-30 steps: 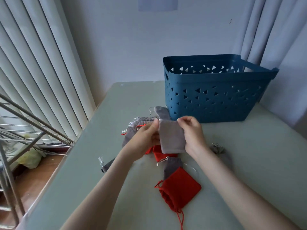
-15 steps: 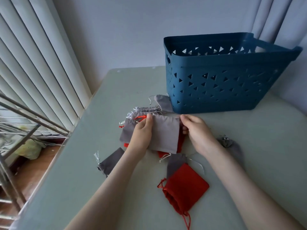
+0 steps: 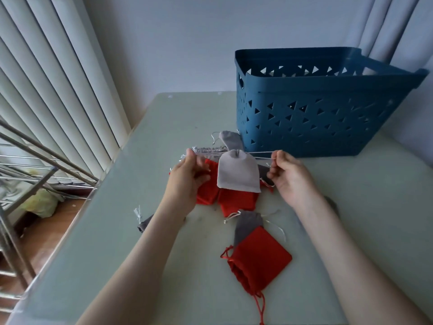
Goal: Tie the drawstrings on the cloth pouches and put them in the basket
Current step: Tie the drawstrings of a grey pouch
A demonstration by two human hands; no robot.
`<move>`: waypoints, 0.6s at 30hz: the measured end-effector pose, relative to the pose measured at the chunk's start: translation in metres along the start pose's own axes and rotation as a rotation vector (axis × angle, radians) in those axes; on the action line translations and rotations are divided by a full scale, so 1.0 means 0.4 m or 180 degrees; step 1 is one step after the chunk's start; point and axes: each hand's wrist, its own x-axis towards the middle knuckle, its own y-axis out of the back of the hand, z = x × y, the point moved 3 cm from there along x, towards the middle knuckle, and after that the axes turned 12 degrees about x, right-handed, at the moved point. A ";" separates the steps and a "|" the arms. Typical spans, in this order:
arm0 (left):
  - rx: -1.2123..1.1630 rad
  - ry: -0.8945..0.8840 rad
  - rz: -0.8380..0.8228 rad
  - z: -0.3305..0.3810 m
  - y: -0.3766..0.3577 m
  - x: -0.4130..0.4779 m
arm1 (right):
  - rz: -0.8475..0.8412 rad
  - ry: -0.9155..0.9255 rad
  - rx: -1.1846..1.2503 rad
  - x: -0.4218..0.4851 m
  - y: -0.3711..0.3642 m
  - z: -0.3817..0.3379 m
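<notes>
**Grey pouch mid-cinch, strings pulled out sideways**

So the light grey pouch [image 3: 237, 175] hangs in the air between both hands, just in front of the blue basket [image 3: 328, 118]. The left hand [image 3: 185, 184] pinches one end of the silver drawstring [image 3: 257, 152] between thumb and fingertips. The right hand [image 3: 293, 179] pinches the other end the same way, rest of the fingers curled in.

The string runs taut and level and the pouch mouth is bunched shut at the top. I'd guess that's the whole point of pulling outward in opposite directions. Holding it up off the table [image 3: 363, 207] probably lets the bag's own weight keep it straight. No knot that I can see yet.

Under it sits the pile of red pouches [image 3: 234, 200], with a dark grey pouch [image 3: 248, 225] and a lone red pouch [image 3: 260, 259] nearer me, all waiting. Can't see the basket's floor from here.
</notes>
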 end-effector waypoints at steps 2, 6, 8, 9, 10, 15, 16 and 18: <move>-0.0736 0.0119 -0.0345 0.015 0.001 -0.004 | -0.0090 0.0092 -0.0352 -0.005 -0.003 0.003; -0.1855 0.0318 -0.0677 0.026 -0.012 -0.019 | -0.0199 0.0288 -0.0538 -0.012 -0.011 -0.008; -0.2012 0.0385 -0.0888 0.028 -0.021 -0.026 | -0.0374 0.0290 -0.0251 -0.019 -0.019 -0.024; -0.2051 0.0416 -0.1035 0.034 -0.025 -0.031 | -0.0559 0.0194 -0.0018 -0.024 -0.025 -0.034; -0.2083 0.0494 -0.1229 0.045 -0.032 -0.041 | -0.0843 0.0033 0.0242 -0.031 -0.032 -0.043; -0.2400 0.1067 -0.2372 0.033 -0.053 -0.071 | -0.3042 -0.1151 0.1447 -0.087 -0.083 -0.070; -0.2392 0.1211 -0.2511 0.032 -0.057 -0.074 | -0.3093 -0.1118 0.1299 -0.091 -0.087 -0.069; -0.1986 0.1523 -0.2634 0.021 -0.070 -0.073 | -0.2822 -0.0888 0.0674 -0.090 -0.091 -0.056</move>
